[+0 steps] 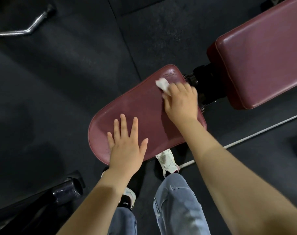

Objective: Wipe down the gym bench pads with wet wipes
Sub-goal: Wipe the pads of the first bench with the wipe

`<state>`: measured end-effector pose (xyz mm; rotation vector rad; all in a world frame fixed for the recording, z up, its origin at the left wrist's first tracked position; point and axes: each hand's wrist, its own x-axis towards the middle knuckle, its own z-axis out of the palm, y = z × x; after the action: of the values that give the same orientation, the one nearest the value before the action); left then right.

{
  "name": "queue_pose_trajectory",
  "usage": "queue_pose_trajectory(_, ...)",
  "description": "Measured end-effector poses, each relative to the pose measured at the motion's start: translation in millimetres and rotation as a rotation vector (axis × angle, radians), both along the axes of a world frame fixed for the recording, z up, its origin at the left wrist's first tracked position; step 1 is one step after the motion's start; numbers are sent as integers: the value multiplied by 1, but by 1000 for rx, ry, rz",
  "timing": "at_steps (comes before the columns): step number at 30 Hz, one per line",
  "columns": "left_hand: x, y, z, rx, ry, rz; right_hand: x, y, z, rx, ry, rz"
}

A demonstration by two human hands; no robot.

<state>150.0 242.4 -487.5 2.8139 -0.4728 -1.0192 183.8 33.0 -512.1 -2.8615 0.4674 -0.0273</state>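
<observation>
A maroon seat pad of the gym bench lies below me, with the longer maroon back pad beyond it to the upper right. My right hand holds a crumpled white wet wipe down on the far end of the seat pad; the wipe sticks out past my fingers. My left hand rests flat on the near end of the seat pad with its fingers spread. The seat pad's surface shines wet near the wipe.
Black rubber flooring surrounds the bench. A bent chrome bar lies at the upper left. A thin metal bar runs along the floor at right. A black frame foot sits at lower left. My legs and white shoes stand under the pad's near edge.
</observation>
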Motion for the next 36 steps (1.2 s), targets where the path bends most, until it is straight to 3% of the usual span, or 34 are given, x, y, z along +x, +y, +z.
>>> queue_pose_trajectory(5,-6,-3,-6,55,-27,-29,-115,-2,15,134,184,-252)
queue_pose_trajectory(7,-8,-5,-8,67,-35,-33,-89,-1,9,128,155,-242)
queue_pose_trajectory(11,-9,-5,-12,79,-58,-47,38,3,-4,47,27,-72)
queue_pose_trajectory(14,-8,-3,-13,75,-63,-60,85,-3,-6,9,53,42)
queue_pose_trajectory(18,-6,-2,-11,77,-59,-85,-7,-27,-2,15,71,-161)
queue_pose_trajectory(21,-6,-1,-12,90,-59,-100,-92,-19,14,143,167,-362)
queue_pose_trajectory(23,-7,0,-12,90,-76,-103,-100,-10,14,223,185,-419)
queue_pose_trajectory(28,-10,2,-16,84,-120,-113,28,-17,-2,216,54,-412)
queue_pose_trajectory(31,-11,2,-19,83,-142,-120,106,-20,-10,190,149,-322)
queue_pose_trajectory(34,-11,2,-20,77,-138,-110,113,-26,-10,130,241,-240)
queue_pose_trajectory(36,-10,1,-19,80,-127,-102,85,-34,-6,129,220,-303)
